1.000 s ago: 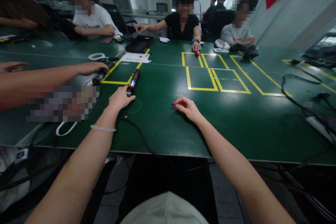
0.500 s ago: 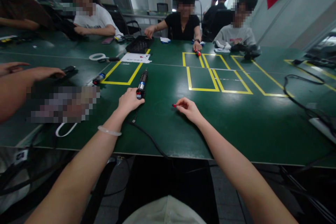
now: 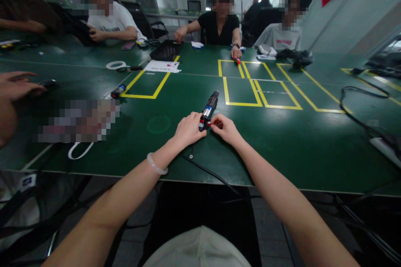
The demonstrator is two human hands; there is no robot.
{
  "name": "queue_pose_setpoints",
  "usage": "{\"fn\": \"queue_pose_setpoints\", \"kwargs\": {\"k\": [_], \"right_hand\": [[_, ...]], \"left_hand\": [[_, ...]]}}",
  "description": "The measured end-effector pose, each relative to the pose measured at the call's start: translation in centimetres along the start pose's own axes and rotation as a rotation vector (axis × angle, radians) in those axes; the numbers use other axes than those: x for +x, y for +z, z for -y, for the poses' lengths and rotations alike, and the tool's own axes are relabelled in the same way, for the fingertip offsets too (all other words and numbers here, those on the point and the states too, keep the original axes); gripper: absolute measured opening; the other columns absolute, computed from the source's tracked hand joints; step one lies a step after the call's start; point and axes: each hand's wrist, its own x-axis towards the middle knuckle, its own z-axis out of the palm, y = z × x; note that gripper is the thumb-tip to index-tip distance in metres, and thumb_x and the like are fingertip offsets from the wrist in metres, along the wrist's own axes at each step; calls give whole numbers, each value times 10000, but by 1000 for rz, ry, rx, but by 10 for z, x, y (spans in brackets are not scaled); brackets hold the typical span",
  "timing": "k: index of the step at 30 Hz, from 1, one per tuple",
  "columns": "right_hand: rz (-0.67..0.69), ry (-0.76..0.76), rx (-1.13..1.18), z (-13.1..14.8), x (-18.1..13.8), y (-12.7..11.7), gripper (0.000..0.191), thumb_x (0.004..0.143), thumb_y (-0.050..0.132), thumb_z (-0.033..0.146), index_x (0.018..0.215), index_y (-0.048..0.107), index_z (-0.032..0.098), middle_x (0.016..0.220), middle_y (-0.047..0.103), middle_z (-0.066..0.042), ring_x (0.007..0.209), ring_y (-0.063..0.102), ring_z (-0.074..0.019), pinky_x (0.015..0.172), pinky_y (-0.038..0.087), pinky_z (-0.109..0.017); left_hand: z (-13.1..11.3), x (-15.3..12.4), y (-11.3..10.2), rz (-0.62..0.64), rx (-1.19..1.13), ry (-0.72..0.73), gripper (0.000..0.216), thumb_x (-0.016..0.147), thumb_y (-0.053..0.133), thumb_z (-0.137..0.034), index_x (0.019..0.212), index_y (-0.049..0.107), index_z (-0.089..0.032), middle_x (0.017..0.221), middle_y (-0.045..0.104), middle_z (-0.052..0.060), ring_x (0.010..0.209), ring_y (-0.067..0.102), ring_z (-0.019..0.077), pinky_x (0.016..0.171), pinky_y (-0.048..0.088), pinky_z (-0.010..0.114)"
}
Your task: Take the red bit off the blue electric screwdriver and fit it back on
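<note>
My left hand [image 3: 189,128] is closed around the rear end of a dark electric screwdriver [image 3: 208,110] with a silver and blue band. The tool lies over the table with its tip pointing away and slightly right. My right hand [image 3: 228,129] pinches a small red piece [image 3: 209,124] against the right side of the tool's rear end. Fingers partly cover that piece, so I cannot tell whether it is joined to the tool. A black cord [image 3: 209,170] with a small ring near it runs from below my left hand to the table's front edge.
Yellow tape outlines [image 3: 244,104] mark the green table [image 3: 275,146]. A black tray [image 3: 166,51], a paper sheet [image 3: 156,66] and another screwdriver [image 3: 118,91] lie to the left. Co-workers sit opposite; one person's hand [image 3: 236,52] touches a red tool. Another person's hands [image 3: 21,85] are at left.
My left hand has moved right with the electric screwdriver, bringing it against my right hand. The small red piece is now at the tool's rear. A neighbour's hand at left has drawn back.
</note>
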Motion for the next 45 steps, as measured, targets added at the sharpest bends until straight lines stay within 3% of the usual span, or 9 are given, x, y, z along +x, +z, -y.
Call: {"fn": "queue_pose_setpoints", "kwargs": {"k": [7,11,15,22,27,38,41,45], "right_hand": [[35,-11,-124,6,1,-4,39,819,679,183,792,652,179,844,550,-18,722,524,-141,704,429,-277],[43,31,-143,7,1,-7,102,853,662,212,759,682,176,743,583,-9,660,525,-136,661,401,-270],[9,53,-71,8,-1,-7,150,897,599,269,830,698,179,790,664,-25,700,575,-154,690,420,-277],[-69,105,-23,2,-1,-9,198,884,577,343,835,670,175,779,662,-25,692,569,-160,680,430,-281],[-64,118,-41,-6,-1,-9,197,879,574,341,853,689,184,782,669,-28,710,580,-167,689,441,-284],[-34,124,-52,-7,-1,-7,211,894,570,352,862,692,183,801,675,-29,725,586,-160,698,441,-276],[-29,126,-51,-8,-1,-7,205,894,570,348,861,691,186,803,676,-29,733,587,-161,694,439,-273],[-24,119,-46,-8,-2,-7,191,891,570,332,857,690,188,805,677,-29,730,584,-161,691,433,-276]], "left_hand": [[-9,-4,4,-17,0,90,568,842,621,-357,1358,482,-163,1327,569,134,1154,596,291,957,475,394],[-18,-2,6,-50,52,44,534,910,569,-438,1350,487,-147,1287,568,156,1107,597,297,922,478,411],[-25,1,9,-69,92,-8,469,952,525,-411,1352,487,-169,1265,558,145,1088,585,274,880,485,381],[-17,2,4,-66,114,-38,492,936,581,-411,1366,481,-194,1314,527,153,1132,544,282,870,504,375],[14,11,-2,-53,146,-132,525,953,537,-437,1409,467,-186,1339,516,171,1158,538,310,897,497,399],[133,22,-17,-75,163,-466,597,941,427,-535,1405,484,-163,1357,511,223,1179,538,399,928,470,499],[150,18,-19,-138,163,-534,600,931,441,-533,1414,469,-177,1335,530,215,1164,550,392,942,457,497],[152,13,-18,-277,165,-518,504,924,469,-469,1329,502,-171,1324,532,191,1152,547,356,960,446,462]]}}
